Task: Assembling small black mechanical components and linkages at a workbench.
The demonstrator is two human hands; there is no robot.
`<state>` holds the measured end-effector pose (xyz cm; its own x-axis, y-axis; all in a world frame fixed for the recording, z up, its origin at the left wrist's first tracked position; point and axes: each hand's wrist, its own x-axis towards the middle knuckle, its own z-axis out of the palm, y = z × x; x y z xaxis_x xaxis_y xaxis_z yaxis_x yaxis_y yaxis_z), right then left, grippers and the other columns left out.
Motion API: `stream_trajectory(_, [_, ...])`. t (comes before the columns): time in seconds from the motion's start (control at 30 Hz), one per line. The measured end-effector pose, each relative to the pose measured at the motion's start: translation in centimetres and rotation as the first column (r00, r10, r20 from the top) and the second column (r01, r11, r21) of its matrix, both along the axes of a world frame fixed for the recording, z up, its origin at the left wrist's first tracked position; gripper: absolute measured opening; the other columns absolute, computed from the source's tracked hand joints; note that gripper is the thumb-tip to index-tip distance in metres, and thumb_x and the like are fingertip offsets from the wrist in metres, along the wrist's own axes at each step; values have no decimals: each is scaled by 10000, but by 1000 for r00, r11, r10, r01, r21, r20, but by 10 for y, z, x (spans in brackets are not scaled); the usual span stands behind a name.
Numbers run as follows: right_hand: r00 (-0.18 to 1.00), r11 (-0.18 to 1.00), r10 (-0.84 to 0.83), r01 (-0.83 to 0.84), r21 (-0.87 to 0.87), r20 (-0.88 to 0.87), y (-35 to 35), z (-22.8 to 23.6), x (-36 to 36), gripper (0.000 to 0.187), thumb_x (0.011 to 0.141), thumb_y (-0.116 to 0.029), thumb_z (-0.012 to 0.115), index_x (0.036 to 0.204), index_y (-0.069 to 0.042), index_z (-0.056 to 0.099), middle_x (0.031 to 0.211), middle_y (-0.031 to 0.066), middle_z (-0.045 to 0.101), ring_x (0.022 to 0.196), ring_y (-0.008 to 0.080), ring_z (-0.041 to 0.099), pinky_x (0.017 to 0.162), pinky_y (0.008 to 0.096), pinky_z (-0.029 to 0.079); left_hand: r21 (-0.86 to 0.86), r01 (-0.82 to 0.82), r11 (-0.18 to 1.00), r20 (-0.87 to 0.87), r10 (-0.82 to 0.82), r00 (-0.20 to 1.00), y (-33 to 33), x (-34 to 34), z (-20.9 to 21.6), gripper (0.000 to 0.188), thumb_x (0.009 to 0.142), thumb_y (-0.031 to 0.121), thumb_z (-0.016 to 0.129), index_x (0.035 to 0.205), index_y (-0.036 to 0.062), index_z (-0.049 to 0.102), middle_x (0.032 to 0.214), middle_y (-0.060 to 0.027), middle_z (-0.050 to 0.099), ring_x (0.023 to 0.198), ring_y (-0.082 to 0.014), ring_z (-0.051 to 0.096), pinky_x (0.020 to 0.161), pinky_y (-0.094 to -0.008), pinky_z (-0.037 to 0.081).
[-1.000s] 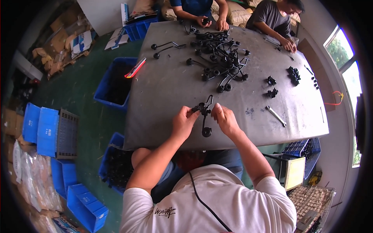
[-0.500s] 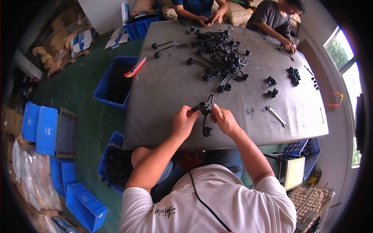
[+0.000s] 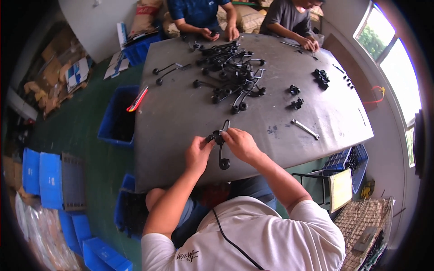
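Note:
Over the near part of the grey table [image 3: 176, 113], my left hand [image 3: 198, 152] and my right hand [image 3: 242, 143] hold a black bent metal rod with a round end piece [image 3: 224, 163]. A small black fitting [image 3: 218, 136] sits around the rod between my fingers. My left fingers pinch this fitting from the left, while my right thumb and fingers grip beside it. The rod's bent tip points away from me and its round end hangs toward me. Finger contact is partly hidden. Farther off lies a tangled pile of similar black rods [image 3: 235, 74].
A wrench [image 3: 305, 129] lies right of my hands, below black fittings [image 3: 297, 104]. A red utility knife [image 3: 138, 98] rests at the left edge. Blue crates [image 3: 103, 118] stand on the floor. Two people work at the far side, one in blue [image 3: 194, 13], one in grey [image 3: 287, 20].
The view has shifted, moving the table leftward and down in the picture. My right fingers have closed in around the rod and fitting. The far person in blue now has both hands apart.

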<state>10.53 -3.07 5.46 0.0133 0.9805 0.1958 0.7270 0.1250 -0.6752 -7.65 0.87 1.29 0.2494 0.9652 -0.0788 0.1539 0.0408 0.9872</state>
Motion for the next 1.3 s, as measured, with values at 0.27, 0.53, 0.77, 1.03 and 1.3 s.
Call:
stream_trajectory(0.27, [982, 973, -187, 181, 143, 24, -8, -25, -18, 291, 998, -307, 522, 867, -47, 536, 801, 139, 585, 736, 347, 591, 658, 454, 458, 161, -95, 982, 102, 79, 992, -10, 9, -2, 225, 893, 175, 739, 1003, 30, 606, 831, -33, 664, 656, -92, 566, 602, -278, 487])
stream_trajectory(0.53, [809, 932, -254, 58, -358, -531, -33, 3, 49, 366, 1033, -382, 517, 939, -36, 591, 830, 61, 597, 724, 183, 575, 684, 327, 489, 415, -51, 908, -144, 121, 982, -13, 1, 10, 257, 866, 163, 750, 1035, 32, 606, 882, -85, 691, 682, -170, 594, 640, -320, 496])
stream_trajectory(0.77, [440, 749, -521, 646, 146, 732, -87, -40, 234, 241, 856, -50, 560, 1096, -50, 581, 1119, 160, 573, 1007, 336, 629, 829, 436, 517, 367, -93, 926, -213, 181, 960, 1, 3, -1, 320, 853, 185, 747, 1090, 38, 590, 914, -96, 696, 749, -213, 645, 702, -358, 513])
stream_trajectory(1.03, [861, 898, -430, 376, 229, 272, -55, 18, 143, 117, 855, -22, 606, 971, -14, 613, 964, 138, 579, 788, 338, 627, 695, 397, 516, 325, -56, 944, -242, 140, 960, -6, 2, -2, 493, 867, 230, 729, 1284, 66, 525, 933, -117, 683, 785, -251, 657, 728, -382, 527])
stream_trajectory(1.3, [943, 978, -203, 186, -91, -264, -46, -28, 46, 142, 969, -146, 575, 1040, -41, 641, 826, 124, 641, 682, 217, 653, 621, 353, 510, 332, -34, 943, -279, 132, 951, -4, 4, 0, 490, 848, 236, 740, 1254, 56, 534, 901, -116, 687, 765, -282, 669, 693, -397, 530])
